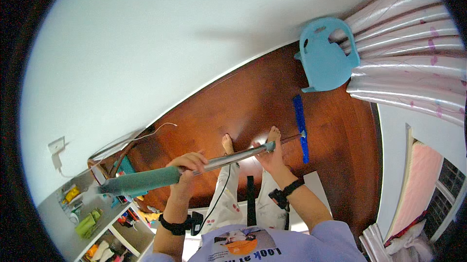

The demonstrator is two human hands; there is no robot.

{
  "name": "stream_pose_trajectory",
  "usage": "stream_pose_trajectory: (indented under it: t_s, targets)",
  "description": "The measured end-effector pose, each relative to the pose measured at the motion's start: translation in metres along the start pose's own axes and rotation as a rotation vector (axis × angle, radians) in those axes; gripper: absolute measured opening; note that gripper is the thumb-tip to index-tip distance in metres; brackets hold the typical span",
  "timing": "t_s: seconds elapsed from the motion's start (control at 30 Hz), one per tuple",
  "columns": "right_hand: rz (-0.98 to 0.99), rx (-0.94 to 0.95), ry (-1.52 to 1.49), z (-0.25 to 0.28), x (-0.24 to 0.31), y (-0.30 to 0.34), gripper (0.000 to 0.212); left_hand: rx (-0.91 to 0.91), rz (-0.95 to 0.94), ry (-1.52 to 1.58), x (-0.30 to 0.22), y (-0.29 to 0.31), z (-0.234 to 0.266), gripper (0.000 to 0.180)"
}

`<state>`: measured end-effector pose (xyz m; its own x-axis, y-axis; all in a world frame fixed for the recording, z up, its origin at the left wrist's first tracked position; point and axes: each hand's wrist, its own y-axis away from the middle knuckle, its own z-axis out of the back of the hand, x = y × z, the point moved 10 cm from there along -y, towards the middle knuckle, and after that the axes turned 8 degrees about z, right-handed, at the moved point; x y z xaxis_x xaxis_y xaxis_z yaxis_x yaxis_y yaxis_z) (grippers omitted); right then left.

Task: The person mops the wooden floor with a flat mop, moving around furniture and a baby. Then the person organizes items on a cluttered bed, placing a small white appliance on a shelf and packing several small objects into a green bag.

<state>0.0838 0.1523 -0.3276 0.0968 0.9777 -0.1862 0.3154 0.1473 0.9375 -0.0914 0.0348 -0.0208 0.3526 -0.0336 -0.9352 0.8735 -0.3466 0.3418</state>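
Observation:
A flat mop crosses in front of me, its blue mop head (299, 113) resting on the floor to the right of my feet. The silver pole (228, 159) runs leftward to a thick green grip (146, 181). My left hand (191, 164) is closed around the pole, just where the green grip ends. Farther along, my right hand (270, 158) holds it by the light-blue collar (268, 146); some of its fingers are hidden behind the pole. Both wrists wear black straps with small devices.
A light-blue child's chair (326, 60) stands by the wall and the pinkish curtain (408, 60). On the left are a white shelf unit (124, 235) with odds and ends, and a white cable (146, 135). My bare feet (227, 143) are on the brown wooden floor (340, 140).

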Motion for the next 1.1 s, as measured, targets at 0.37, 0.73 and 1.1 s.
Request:
stream_pose_trajectory:
  t_s: [0.37,0.73,1.1]
  targets:
    - [0.094,-0.006,0.059,-0.052,-0.043,0.007,0.013,0.020,-0.266,-0.138,-0.130,0.083,0.041,0.029]
    - [0.313,-0.001,0.388,-0.066,-0.137,-0.011,0.026,0.065,-0.341,-0.057,-0.076,0.165,0.142,0.015]
    - [0.068,-0.056,0.885,0.034,-0.491,-0.001,0.014,-0.458,-0.372,-0.063,-0.099,0.378,0.387,0.021]
